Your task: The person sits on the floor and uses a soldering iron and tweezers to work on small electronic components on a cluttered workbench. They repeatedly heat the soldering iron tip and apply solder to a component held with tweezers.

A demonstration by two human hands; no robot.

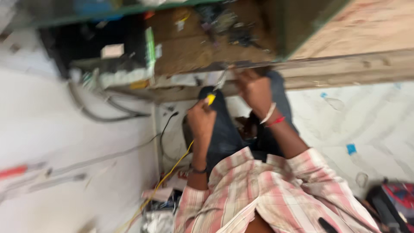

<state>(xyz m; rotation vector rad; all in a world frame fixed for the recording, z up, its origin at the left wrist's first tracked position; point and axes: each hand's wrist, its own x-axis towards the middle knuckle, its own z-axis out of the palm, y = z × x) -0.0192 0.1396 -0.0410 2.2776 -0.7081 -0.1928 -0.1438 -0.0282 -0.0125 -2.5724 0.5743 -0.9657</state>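
Note:
The view is blurred by motion. My left hand (201,119) is closed around a yellow-handled tool (211,99). Its thin metal shaft (220,80) points up at the front edge of a wooden workbench (345,69). A yellow cord (172,169) trails down from below this hand. My right hand (254,88) is just right of the shaft's tip, fingers curled against the bench edge. White and red bands (271,116) circle its wrist. Whether it pinches anything is too blurred to tell. My knees in dark trousers (224,133) sit beneath both hands.
Small dark parts (224,23) clutter the bench top, with a dark box (95,43) at its left. Grey cables (103,108) hang below. A red-handled tool (15,171) lies on the white floor at left. A red and blue bag (399,200) sits lower right.

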